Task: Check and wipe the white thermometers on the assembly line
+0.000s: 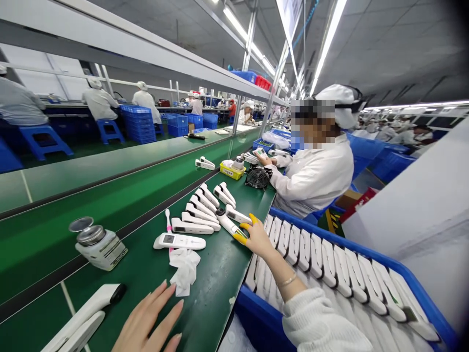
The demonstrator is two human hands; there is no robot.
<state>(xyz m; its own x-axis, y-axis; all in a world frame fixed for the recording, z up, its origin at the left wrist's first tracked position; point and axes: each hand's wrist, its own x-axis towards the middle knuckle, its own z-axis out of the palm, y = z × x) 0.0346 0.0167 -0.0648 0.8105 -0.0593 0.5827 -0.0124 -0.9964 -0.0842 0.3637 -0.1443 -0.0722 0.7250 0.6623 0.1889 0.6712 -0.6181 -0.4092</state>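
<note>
My right hand, with yellow finger cots on thumb and forefinger, grips the near end of a white handheld device lying on the green bench. Beside it lies a row of several identical white devices. My left hand rests flat and open on the bench, its fingertips next to a crumpled white wipe. One device with a small screen lies just beyond the wipe, over a pink-handled brush. Two more white devices lie at the near left.
A blue crate packed with several white devices stands at my right. A metal-capped liquid dispenser sits on the left. Farther along are a small black fan, a yellow tray and a co-worker in white. More workers sit at back benches.
</note>
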